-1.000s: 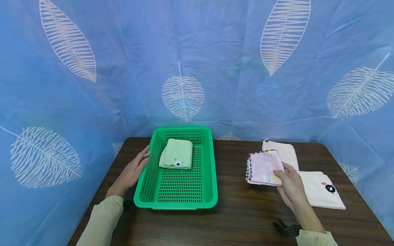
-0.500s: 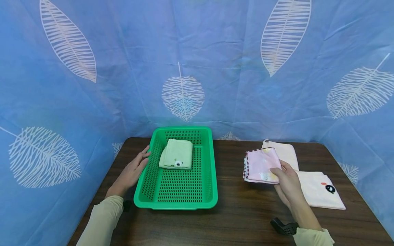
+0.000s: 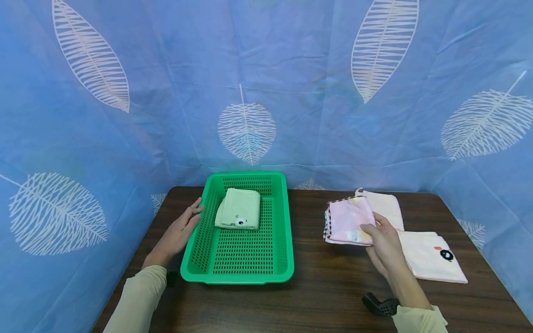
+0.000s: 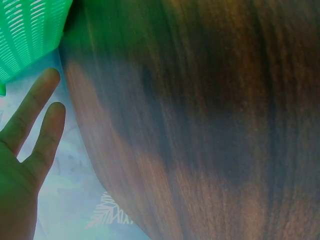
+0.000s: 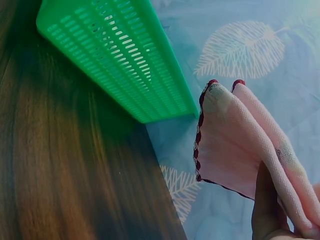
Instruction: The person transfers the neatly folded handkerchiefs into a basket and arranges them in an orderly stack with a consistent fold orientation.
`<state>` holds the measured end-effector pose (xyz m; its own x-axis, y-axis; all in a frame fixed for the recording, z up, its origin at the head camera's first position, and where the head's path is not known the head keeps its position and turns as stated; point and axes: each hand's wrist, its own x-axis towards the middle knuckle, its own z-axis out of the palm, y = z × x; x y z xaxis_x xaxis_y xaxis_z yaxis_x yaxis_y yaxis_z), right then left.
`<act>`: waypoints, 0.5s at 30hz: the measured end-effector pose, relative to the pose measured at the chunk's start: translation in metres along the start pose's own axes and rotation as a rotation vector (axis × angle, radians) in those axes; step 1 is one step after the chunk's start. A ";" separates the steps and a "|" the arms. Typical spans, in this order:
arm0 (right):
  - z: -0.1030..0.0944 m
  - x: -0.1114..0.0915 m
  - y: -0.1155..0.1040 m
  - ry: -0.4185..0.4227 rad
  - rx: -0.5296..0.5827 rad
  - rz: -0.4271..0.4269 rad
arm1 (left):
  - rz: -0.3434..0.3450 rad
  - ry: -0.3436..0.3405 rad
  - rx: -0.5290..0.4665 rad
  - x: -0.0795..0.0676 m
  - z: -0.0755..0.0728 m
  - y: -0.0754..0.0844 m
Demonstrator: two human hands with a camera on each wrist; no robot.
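My right hand [image 3: 385, 243] pinches a folded pink towel [image 3: 350, 219] with dark-red stitched edging, thumb on top, raised over the table right of the basket. In the right wrist view the towel [image 5: 235, 140] shows two folded layers, with a finger under it. My left hand [image 3: 176, 233] lies at the left side of the green plastic basket [image 3: 237, 279], fingers extended by its rim. The left wrist view shows two straight fingers of the left hand [image 4: 25, 150] near the basket wall [image 4: 30, 35]. Folded pale green towels [image 3: 239, 208] lie inside the basket, toward its back.
Two folded pale towels lie on the right of the dark wooden table [image 3: 316, 296]: a plain one [image 3: 385, 206] behind and one with a face design [image 3: 433, 259] in front. A blue leaf-print cloth [image 3: 300, 125] hangs around the table.
My right hand has carried the pink towel a little to the left and slightly upward in the head view. The left hand, basket and other towels stay in place.
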<state>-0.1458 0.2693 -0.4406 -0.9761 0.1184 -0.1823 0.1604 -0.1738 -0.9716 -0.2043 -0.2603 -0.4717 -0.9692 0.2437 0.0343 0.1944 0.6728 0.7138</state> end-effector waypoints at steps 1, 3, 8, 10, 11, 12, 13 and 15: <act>0.001 0.000 0.000 -0.006 0.002 -0.004 | 0.000 -0.001 0.000 0.000 0.000 0.000; 0.003 0.000 -0.001 -0.019 0.004 -0.011 | 0.001 -0.003 0.000 0.000 0.000 0.000; 0.009 -0.001 -0.004 -0.021 0.009 -0.017 | -0.001 -0.001 -0.001 0.000 0.001 -0.001; 0.011 -0.001 -0.005 -0.018 0.013 -0.019 | -0.001 0.001 -0.001 0.000 0.001 -0.002; 0.012 -0.001 -0.005 -0.018 0.019 -0.019 | 0.000 0.003 -0.003 0.000 0.001 -0.002; 0.014 -0.001 -0.005 -0.018 0.020 -0.020 | 0.001 0.003 -0.001 0.000 0.001 -0.002; 0.015 -0.001 -0.006 -0.021 0.021 -0.022 | 0.000 0.005 -0.002 0.001 0.001 -0.002; 0.017 -0.001 -0.006 -0.024 0.028 -0.028 | 0.000 0.006 0.000 0.001 0.001 -0.002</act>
<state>-0.1482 0.2535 -0.4319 -0.9834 0.1001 -0.1512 0.1292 -0.1982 -0.9716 -0.2054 -0.2607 -0.4734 -0.9701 0.2398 0.0382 0.1944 0.6724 0.7142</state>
